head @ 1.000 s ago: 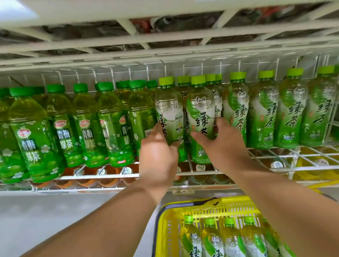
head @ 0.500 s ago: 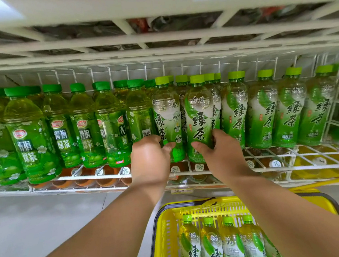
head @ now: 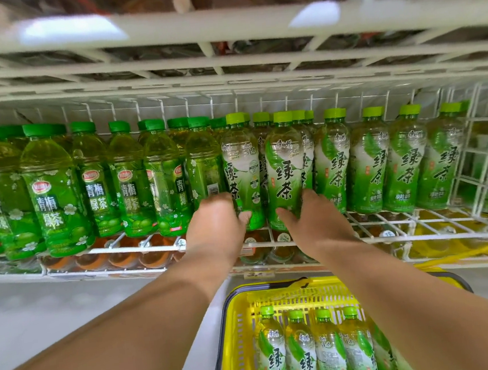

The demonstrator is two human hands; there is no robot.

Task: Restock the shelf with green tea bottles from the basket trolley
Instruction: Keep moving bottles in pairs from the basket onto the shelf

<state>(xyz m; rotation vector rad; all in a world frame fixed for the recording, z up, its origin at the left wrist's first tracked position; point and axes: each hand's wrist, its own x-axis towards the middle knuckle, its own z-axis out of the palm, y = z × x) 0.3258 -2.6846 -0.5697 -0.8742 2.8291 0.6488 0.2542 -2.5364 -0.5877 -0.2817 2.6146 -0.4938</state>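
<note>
Bottles (head: 285,174) upright (caps (head: 282,117) upward) on shelf (head: 391,220)

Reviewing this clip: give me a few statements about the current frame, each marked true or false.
1. The left hand holds the left bottle and the right hand holds the right bottle, both on the shelf. True.
2. The basket is red. False: it is yellow.
3. The basket holds spare bottles. True.
4. Both held bottles have dark green caps. False: theirs are light green; the dark-capped bottles stand further left.
</note>
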